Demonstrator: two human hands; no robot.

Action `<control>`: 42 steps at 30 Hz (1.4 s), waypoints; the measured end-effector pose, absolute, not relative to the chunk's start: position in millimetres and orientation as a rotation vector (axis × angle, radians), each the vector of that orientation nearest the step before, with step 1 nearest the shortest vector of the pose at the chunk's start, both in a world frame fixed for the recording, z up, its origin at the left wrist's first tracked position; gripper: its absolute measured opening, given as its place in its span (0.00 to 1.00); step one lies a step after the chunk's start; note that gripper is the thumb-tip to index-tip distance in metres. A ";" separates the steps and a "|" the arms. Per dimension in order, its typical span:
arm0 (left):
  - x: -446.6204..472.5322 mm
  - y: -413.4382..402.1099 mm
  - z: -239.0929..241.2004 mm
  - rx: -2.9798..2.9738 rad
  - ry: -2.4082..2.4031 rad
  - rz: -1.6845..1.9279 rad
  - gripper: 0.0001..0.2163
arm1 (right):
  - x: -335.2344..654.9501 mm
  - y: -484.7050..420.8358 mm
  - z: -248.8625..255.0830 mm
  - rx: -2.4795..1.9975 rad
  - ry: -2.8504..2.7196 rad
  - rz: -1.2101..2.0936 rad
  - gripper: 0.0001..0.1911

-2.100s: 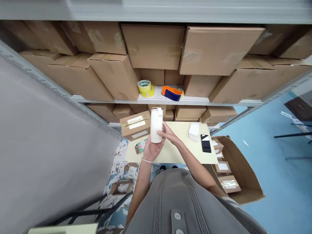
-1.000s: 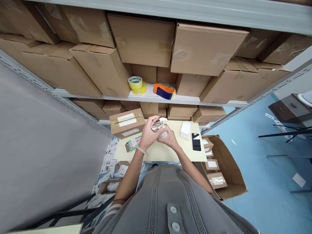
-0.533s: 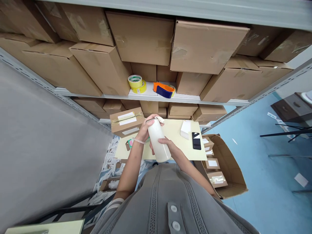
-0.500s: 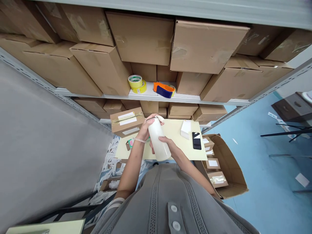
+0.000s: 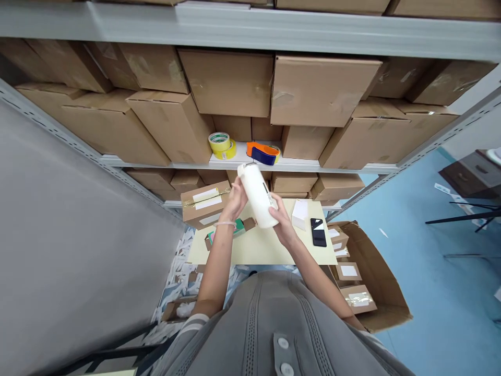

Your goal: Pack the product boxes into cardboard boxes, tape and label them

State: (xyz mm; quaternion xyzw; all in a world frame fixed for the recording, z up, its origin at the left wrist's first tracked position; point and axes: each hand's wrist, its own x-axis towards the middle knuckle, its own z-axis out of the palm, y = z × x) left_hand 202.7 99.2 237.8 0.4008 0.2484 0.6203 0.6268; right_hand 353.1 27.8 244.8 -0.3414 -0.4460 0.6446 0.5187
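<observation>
Above the pale table, a white water bottle point(image 5: 257, 197) is held tilted between both hands, its capped end up and to the left. Small dark lettering shows along its right side. My left hand point(image 5: 236, 199) is closed against the upper left side of the bottle, with some fingers hidden behind it. My right hand point(image 5: 281, 218) grips the lower right side near the base, thumb in front. Beneath the left wrist, partly covered by the arm, lies an opened green and brown box point(image 5: 239, 226) on the tabletop.
On the table point(image 5: 289, 253) are a taped carton point(image 5: 207, 209), a white box point(image 5: 300, 213) and a phone point(image 5: 318, 232). Tape rolls point(image 5: 222, 145) and an orange-blue tape dispenser point(image 5: 262, 153) sit on the shelf ahead. A large open carton point(image 5: 385, 282) holding parcels stands at right.
The bottle has been raised and turned, so its lettering now shows. My right hand has shifted to the lower right side; my left hand has moved slightly down the bottle's left side.
</observation>
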 end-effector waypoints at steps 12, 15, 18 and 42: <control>240.4 83.7 266.2 1.044 0.630 1.395 0.25 | 350.7 49.5 277.1 -1.111 -1.363 0.449 0.35; 236.1 84.6 267.8 0.999 0.651 1.353 0.24 | 350.0 47.1 275.1 -1.142 -1.459 0.340 0.32; 230.9 87.4 267.9 0.981 0.680 1.362 0.22 | 355.9 45.0 276.0 -1.085 -1.519 0.409 0.36; 239.7 79.7 305.2 0.756 0.388 1.429 0.27 | 350.5 26.8 343.4 -1.000 -1.623 0.399 0.39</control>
